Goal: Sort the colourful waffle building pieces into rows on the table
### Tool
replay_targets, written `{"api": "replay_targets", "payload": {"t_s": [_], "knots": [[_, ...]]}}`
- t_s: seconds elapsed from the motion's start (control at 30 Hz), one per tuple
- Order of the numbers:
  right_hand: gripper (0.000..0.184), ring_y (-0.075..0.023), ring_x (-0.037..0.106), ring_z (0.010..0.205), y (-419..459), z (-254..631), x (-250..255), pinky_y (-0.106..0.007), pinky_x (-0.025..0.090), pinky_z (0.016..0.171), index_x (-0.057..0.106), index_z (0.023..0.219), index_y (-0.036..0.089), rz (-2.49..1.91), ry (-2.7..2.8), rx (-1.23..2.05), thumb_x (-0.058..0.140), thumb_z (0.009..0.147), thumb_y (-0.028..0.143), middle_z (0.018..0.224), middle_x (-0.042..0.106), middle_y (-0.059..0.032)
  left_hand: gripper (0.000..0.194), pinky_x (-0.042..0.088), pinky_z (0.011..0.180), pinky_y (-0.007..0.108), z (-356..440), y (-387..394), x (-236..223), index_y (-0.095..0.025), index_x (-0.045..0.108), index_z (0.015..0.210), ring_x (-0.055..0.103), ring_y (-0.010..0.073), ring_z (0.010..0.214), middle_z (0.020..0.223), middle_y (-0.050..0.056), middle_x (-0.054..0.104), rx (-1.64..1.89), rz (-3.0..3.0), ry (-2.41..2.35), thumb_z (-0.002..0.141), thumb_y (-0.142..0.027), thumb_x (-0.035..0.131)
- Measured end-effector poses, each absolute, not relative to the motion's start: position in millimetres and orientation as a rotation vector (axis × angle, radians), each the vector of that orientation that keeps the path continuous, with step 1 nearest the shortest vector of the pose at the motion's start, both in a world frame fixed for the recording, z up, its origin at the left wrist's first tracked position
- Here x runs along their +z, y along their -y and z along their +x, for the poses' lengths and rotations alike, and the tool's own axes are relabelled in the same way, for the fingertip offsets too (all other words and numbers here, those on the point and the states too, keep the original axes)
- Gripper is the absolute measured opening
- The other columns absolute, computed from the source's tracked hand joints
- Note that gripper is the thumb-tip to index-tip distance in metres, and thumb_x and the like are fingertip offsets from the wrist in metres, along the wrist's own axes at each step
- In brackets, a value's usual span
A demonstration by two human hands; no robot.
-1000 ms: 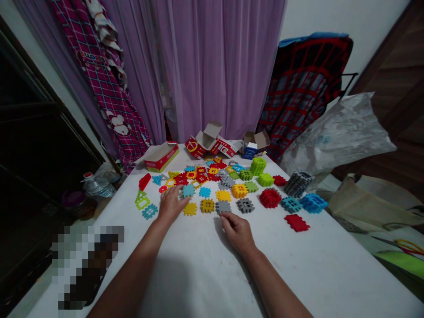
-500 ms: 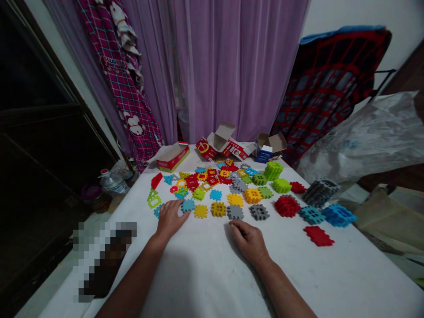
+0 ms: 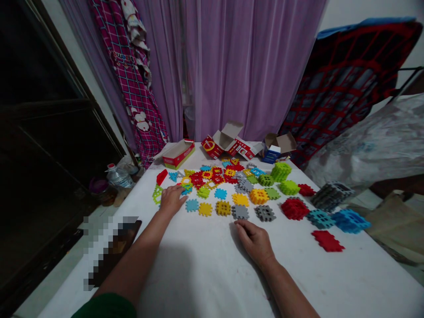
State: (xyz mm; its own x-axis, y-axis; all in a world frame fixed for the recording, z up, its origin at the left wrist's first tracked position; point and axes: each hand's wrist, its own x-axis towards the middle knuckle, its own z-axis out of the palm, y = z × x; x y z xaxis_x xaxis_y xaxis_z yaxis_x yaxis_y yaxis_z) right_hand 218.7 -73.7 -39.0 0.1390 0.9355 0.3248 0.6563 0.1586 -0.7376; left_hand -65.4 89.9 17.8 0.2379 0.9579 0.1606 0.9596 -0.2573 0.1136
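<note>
My left hand (image 3: 172,200) reaches over the left side of the loose plastic building tiles, fingers stretched out and apart. Its fingertips are at a small blue and lime tile (image 3: 187,190); whether they touch it I cannot tell. A light blue square tile (image 3: 192,205) lies flat just right of that hand, beside a yellow tile (image 3: 205,209). My right hand (image 3: 254,239) rests on the white cloth with its fingers curled in, and nothing shows in them. Just beyond its fingertips are a grey tile (image 3: 240,212) and a dark grey windowed tile (image 3: 265,213).
Stacks of tiles stand on the right: red (image 3: 294,208), dark grey (image 3: 331,195), bright blue (image 3: 351,221) and lime (image 3: 281,172). A single red tile (image 3: 327,241) lies nearer. Opened cardboard boxes (image 3: 179,154) line the back edge. A dark flat object (image 3: 115,251) lies at the left edge.
My left hand has moved forward off the light blue square tile to the pieces behind it; that tile stays on the cloth. My right hand keeps its place. The view has shifted slightly.
</note>
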Motion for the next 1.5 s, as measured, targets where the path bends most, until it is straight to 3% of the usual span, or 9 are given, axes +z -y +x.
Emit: {"api": "replay_targets", "payload": {"t_s": [0.3,0.47,0.67,1.0,1.07,1.2,1.33,1.5], "knots": [[0.033,-0.0205,0.075,0.078,75,218,-34,-0.027,0.059,0.075,0.077,0.095,0.023,-1.557,1.606,0.396,0.049,0.090,0.040,0.090,0.079,-0.0041,0.031,0.043,0.095,0.037,-65,-99,32,-0.026,0.071,0.115,0.064,0.0262,0.110,0.116,0.007,0.073,-0.244,-2.467,1.909,0.092,-0.032,0.052],[0.032,-0.0214,0.076,0.080,73,218,-36,-0.028,0.059,0.075,0.077,0.094,0.024,-1.547,1.609,0.372,0.049,0.090,0.039,0.090,0.079,-0.0039,0.030,0.048,0.087,0.029,-72,-105,33,-0.023,0.074,0.108,0.066,0.0225,0.104,0.115,0.005,0.073,-0.664,-2.448,2.099,0.089,-0.035,0.054],[0.033,-0.0211,0.076,0.079,73,218,-37,-0.028,0.059,0.075,0.078,0.094,0.023,-1.556,1.602,0.371,0.049,0.089,0.040,0.091,0.079,-0.0046,0.040,0.050,0.064,0.025,-68,-109,19,-0.017,0.070,0.114,0.068,0.0182,0.072,0.082,0.003,0.075,-1.036,-2.531,2.523,0.081,-0.038,0.061],[0.034,-0.0212,0.075,0.077,74,216,-33,-0.028,0.059,0.074,0.078,0.092,0.023,-1.561,1.590,0.371,0.049,0.088,0.040,0.088,0.079,-0.0048,0.037,0.050,0.085,0.035,-63,-88,30,-0.026,0.069,0.118,0.066,0.0275,0.105,0.113,0.008,0.072,-0.265,-2.416,2.206,0.090,-0.040,0.048],[0.034,-0.0210,0.075,0.077,74,217,-33,-0.028,0.058,0.072,0.077,0.092,0.023,-1.562,1.606,0.377,0.048,0.089,0.040,0.088,0.079,-0.0043,0.038,0.049,0.091,0.034,-65,-90,33,-0.027,0.066,0.123,0.063,0.0256,0.111,0.123,0.008,0.067,-0.183,-2.542,1.986,0.088,-0.031,0.050],[0.034,-0.0209,0.075,0.080,73,218,-36,-0.027,0.058,0.073,0.077,0.094,0.023,-1.561,1.632,0.388,0.047,0.090,0.040,0.090,0.079,-0.0042,0.059,0.042,0.103,0.032,-68,-103,34,-0.028,0.055,0.137,0.054,0.0229,0.122,0.130,0.008,0.058,-0.030,-2.820,1.530,0.078,-0.016,0.055],[0.035,-0.0210,0.075,0.079,73,219,-37,-0.028,0.058,0.074,0.077,0.095,0.022,-1.569,1.628,0.389,0.048,0.090,0.041,0.090,0.079,-0.0052,0.067,0.039,0.106,0.039,-66,-116,35,-0.030,0.051,0.141,0.050,0.0264,0.126,0.135,0.008,0.052,0.159,-2.875,1.455,0.075,-0.017,0.057],[0.037,-0.0218,0.075,0.078,73,219,-38,-0.028,0.059,0.073,0.077,0.093,0.022,-1.577,1.627,0.371,0.047,0.089,0.042,0.088,0.079,-0.0054,0.064,0.038,0.107,0.045,-56,-123,51,-0.029,0.057,0.133,0.049,0.0310,0.127,0.134,0.010,0.052,0.375,-2.887,1.432,0.070,-0.021,0.061]]}}
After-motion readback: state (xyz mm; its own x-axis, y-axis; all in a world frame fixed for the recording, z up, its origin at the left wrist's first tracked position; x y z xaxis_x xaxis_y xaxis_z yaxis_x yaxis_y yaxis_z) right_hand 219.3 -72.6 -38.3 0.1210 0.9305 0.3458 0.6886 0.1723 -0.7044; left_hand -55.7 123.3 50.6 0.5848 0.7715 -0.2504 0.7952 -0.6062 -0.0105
